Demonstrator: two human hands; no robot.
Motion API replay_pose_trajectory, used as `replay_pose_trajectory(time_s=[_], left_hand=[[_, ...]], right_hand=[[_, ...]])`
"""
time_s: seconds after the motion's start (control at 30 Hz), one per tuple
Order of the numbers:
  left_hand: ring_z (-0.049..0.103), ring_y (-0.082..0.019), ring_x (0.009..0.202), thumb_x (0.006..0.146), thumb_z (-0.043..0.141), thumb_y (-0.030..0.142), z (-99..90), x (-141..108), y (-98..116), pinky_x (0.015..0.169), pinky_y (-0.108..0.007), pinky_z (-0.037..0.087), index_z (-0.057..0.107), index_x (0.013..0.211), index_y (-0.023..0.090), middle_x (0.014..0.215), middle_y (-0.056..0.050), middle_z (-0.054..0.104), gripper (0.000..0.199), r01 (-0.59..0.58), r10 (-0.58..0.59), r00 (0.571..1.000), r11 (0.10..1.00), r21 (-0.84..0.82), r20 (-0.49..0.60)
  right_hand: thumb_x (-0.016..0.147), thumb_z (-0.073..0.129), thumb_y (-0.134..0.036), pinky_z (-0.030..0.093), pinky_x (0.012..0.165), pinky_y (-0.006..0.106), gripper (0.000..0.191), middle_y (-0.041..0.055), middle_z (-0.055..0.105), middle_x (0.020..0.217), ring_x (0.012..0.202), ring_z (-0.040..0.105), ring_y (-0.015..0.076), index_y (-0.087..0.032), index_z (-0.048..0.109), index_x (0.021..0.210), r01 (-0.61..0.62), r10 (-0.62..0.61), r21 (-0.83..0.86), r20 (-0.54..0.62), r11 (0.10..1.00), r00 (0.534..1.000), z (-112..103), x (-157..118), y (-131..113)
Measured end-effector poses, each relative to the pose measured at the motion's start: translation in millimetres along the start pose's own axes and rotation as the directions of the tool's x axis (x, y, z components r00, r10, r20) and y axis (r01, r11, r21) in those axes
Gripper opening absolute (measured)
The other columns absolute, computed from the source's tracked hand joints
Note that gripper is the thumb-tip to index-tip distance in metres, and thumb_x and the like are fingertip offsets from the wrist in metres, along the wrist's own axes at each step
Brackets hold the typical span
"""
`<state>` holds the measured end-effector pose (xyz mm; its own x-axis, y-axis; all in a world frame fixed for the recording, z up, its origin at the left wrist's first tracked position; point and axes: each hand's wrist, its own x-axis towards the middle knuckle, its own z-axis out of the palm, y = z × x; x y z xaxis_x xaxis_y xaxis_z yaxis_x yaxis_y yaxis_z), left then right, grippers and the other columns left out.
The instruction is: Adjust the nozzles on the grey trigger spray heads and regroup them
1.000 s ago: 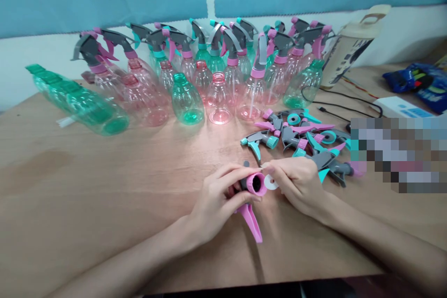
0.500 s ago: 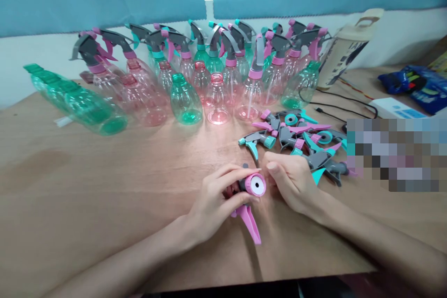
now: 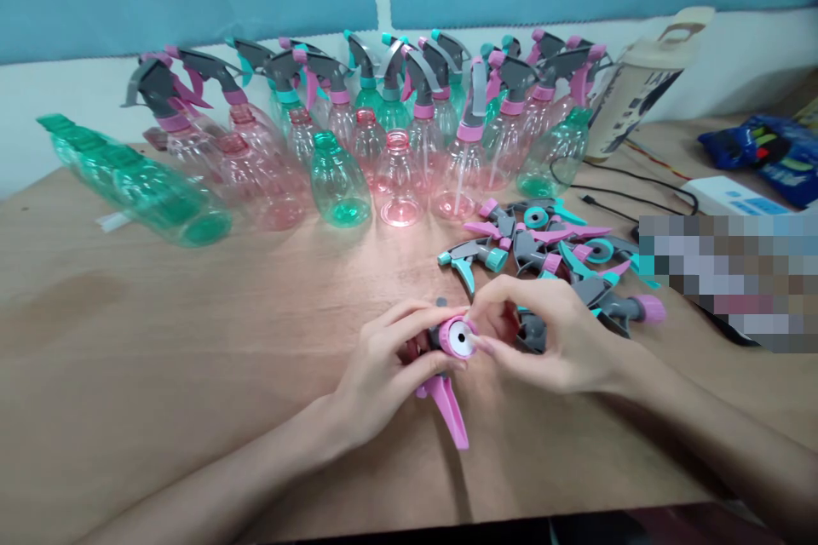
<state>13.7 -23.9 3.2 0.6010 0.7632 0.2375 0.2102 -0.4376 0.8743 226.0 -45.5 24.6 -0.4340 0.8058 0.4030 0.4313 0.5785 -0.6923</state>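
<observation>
My left hand [image 3: 378,375] is closed around a trigger spray head [image 3: 449,413] with a grey body, a pink collar and a pink trigger hanging down. The collar's open end faces me, showing a white disc [image 3: 458,338] with a dark hole in its middle. My right hand [image 3: 550,332] has thumb and index finger curled together at the collar's right edge, the thumb tip over the disc. Whether a small piece sits between those fingertips is not clear. Beneath the right hand, part of a grey spray head [image 3: 532,330] shows.
Loose spray heads [image 3: 469,254] in grey, pink and turquoise lie piled beyond my right hand. Behind stand rows of pink and green bottles, some without heads, like this pink bottle [image 3: 400,187]. Green bottles [image 3: 134,179] are at left. A tumbler [image 3: 639,85] and black cable [image 3: 630,179] are right.
My right hand has moved to the collar, its thumb and index finger now touching the collar's edge. My left hand and its spray head have shifted slightly left.
</observation>
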Motion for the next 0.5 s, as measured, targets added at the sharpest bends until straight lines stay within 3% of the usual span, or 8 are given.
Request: replay_pose_trajectory(time_s=[0.2, 0.5], left_hand=[[0.06, -0.016, 0.088, 0.082, 0.066, 0.019, 0.1, -0.3, -1.0, 0.077, -0.028, 0.052, 0.062, 0.116, 0.026, 0.1, -0.003, 0.061, 0.035, -0.024, 0.024, 1.0, 0.999, 0.022, 0.001], [0.06, -0.015, 0.083, 0.081, 0.067, 0.021, 0.0, -0.7, -1.4, 0.076, -0.029, 0.052, 0.064, 0.111, 0.021, 0.097, -0.004, 0.063, 0.03, -0.056, 0.057, 0.998, 0.996, 0.073, -0.003]], right_hand=[[0.078, 0.06, -0.018, 0.033, 0.048, 0.022, 0.011, -0.0062, 0.047, 0.059, 0.051, 0.042, 0.0082, -0.018, 0.054, 0.088, 0.027, -0.025, -0.068, 0.035, 0.997, 0.999, 2.2, -1.7, 1.5], [0.076, 0.06, -0.018, 0.032, 0.049, 0.02, 0.014, -0.0081, 0.044, 0.057, 0.05, 0.041, 0.0069, -0.019, 0.056, 0.09, -0.002, 0.012, -0.082, 0.119, 0.997, 0.993, -0.9, -1.1, -0.2]])
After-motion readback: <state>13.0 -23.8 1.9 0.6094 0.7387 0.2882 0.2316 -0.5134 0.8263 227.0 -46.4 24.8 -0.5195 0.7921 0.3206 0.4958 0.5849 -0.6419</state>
